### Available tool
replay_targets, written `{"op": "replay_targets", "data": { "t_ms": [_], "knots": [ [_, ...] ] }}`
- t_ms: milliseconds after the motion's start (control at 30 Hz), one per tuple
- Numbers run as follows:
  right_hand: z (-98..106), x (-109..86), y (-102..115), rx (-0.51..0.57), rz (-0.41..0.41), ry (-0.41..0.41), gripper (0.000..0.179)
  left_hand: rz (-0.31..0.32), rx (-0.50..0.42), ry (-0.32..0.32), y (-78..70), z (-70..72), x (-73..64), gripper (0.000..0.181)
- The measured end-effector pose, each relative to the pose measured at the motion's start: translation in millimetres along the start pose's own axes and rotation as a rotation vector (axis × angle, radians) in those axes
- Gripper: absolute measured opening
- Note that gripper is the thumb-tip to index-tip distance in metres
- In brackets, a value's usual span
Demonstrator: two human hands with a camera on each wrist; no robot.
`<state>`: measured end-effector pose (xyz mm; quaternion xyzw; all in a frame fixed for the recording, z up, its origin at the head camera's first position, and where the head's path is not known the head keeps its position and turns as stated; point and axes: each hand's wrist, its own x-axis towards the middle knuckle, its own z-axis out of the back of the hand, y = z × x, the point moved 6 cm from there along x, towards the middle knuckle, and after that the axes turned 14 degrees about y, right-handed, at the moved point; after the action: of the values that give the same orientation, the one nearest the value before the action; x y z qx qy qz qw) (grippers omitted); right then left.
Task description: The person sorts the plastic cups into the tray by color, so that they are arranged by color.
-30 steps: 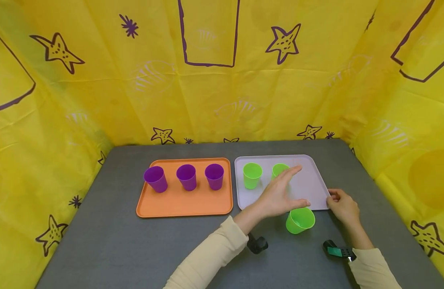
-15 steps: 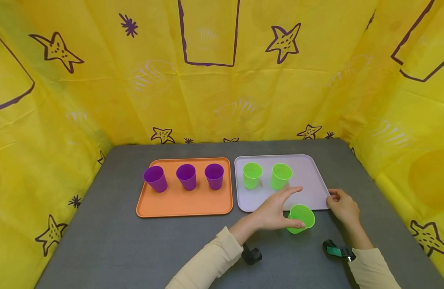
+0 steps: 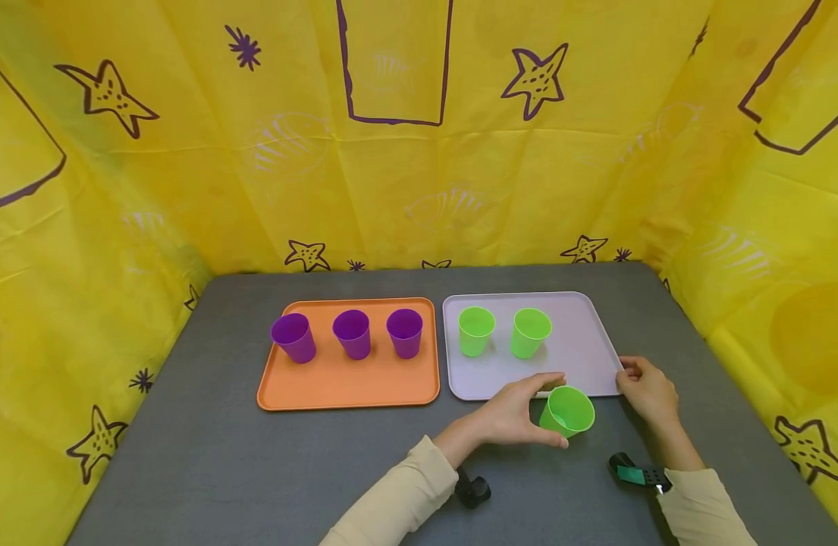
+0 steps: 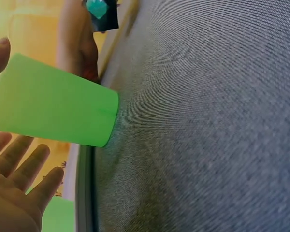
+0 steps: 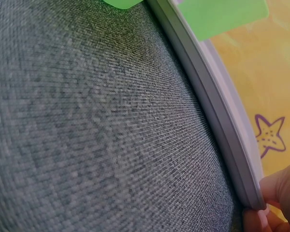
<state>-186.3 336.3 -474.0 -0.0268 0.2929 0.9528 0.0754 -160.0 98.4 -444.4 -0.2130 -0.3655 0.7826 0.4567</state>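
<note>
A green cup stands upright on the grey table in front of the lilac tray. Around it my left hand is spread, thumb on the near side and fingers on the far side. In the left wrist view the fingers are fairly straight beside the cup. My right hand pinches the tray's near right corner; the right wrist view has the thumb over the rim and fingers under it. Two more green cups, one left and one right, stand on that tray.
To the left lies an orange tray with three purple cups on it. Yellow patterned cloth encloses the grey table at the back and sides. Black straps with cameras sit on both wrists.
My left hand has come down and toward me from above the lilac tray, its thumb and fingers now around the near green cup. The right hand stays at the tray corner.
</note>
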Motion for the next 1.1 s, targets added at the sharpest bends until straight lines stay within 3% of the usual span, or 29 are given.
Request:
{"op": "replay_targets", "data": {
  "t_ms": [500, 1100],
  "knots": [
    [-1, -0.2, -1, 0.008, -0.005, 0.003, 0.033, 0.040, -0.004, -0.026, 6.3, -6.5, 7.9, 0.073],
    [0, -1.2, 0, 0.007, -0.004, 0.005, 0.033, 0.005, -0.028, -0.038, 1.1, -4.7, 13.1, 0.062]
  ]
}}
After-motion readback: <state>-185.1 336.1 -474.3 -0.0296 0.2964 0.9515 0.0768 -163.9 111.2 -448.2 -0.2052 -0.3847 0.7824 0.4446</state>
